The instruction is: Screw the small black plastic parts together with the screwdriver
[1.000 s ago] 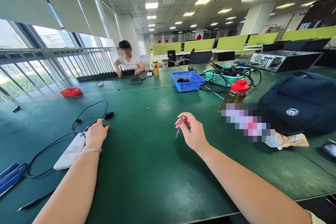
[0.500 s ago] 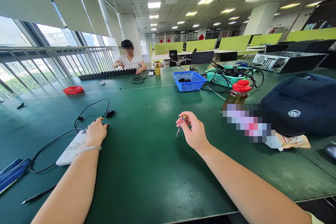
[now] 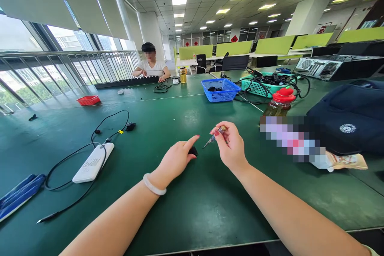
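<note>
My right hand is closed round a small screwdriver with a brownish end cap, its tip slanting down to the left. Facing it, my left hand has its thumb and fingers round a small black object. Most of that object is hidden by the fingers, so its kind does not show. The screwdriver tip is a short gap away from it. Left of my hands lies a white power bank with a black cable plugged in and looped across it.
Blue gloves lie at the left edge. A red tray, a blue basket and a green basket of cables stand farther back. At right are a red-lidded bottle and a dark bag. A co-worker sits across the table.
My left hand has moved right from beside the power bank to the middle, now with the small black object. My right hand has turned the screwdriver to a flatter slant. The view has shifted slightly.
</note>
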Tool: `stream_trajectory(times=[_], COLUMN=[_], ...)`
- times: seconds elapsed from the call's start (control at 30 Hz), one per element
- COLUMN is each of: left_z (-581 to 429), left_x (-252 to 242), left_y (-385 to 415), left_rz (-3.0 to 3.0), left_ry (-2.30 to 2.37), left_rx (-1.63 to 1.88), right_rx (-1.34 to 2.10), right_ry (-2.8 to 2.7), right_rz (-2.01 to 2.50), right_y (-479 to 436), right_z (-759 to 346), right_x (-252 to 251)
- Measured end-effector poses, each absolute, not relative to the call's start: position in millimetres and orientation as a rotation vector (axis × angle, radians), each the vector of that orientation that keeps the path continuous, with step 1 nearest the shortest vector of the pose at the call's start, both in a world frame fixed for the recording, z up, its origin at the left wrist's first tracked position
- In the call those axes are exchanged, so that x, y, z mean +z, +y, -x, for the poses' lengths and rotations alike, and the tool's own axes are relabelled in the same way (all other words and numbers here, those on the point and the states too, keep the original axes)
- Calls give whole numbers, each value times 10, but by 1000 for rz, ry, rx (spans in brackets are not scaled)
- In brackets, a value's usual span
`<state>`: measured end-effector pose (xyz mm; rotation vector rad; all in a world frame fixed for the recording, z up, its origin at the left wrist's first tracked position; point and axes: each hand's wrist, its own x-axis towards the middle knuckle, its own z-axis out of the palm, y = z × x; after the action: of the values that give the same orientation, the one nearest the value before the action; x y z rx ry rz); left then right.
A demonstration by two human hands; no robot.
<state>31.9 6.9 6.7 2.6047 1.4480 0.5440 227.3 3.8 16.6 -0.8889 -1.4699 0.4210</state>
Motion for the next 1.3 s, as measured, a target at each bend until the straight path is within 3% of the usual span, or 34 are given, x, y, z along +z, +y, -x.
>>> stream_trajectory(times=[0.53, 0.87, 1.07, 1.3], left_z=[-253, -289, -294, -297], left_x=[-102, -98, -98, -51], left_y=[337, 330, 337, 317], left_rz=[-2338, -2227, -2241, -2254], left_ry=[1342, 1476, 1478, 1473], left_rx=[731, 683, 660, 672], right_rx=[603, 302, 269, 474], right_ry=[-1860, -2292, -2311, -2125], right_rz=[805, 613, 580, 676], right_y=[-19, -58, -45, 20], right_z=[-2149, -2066, -2074, -2164], right_x=[79, 101, 102, 121])
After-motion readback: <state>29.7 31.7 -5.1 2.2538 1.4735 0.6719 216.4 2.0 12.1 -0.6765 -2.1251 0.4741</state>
